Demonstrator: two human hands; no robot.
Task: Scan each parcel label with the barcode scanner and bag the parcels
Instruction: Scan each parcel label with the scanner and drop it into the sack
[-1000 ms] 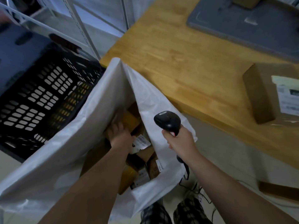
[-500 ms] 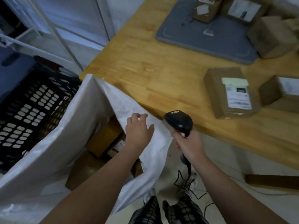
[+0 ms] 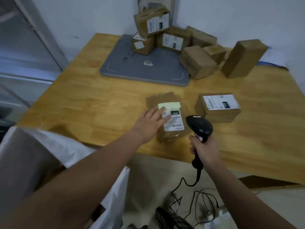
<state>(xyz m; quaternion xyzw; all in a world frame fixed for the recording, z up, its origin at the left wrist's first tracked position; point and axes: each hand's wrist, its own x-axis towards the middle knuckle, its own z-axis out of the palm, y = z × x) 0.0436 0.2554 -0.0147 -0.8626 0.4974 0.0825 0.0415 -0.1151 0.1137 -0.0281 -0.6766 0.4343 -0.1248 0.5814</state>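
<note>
Left hand (image 3: pixel 151 120) is stretched out flat over the label of the nearest parcel (image 3: pixel 162 99), fingers straight, nothing gripped; barcode scanner (image 3: pixel 199 125) is held tight in the right hand (image 3: pixel 205 150), just right of that parcel; parcel's sat near the wooden table (image 3: pixel 99 104) front edge; white bag (image 3: pixel 57 146) is seen lower left.

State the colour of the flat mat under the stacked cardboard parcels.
The flat rectangular mat is grey, seen best in head view.
</note>
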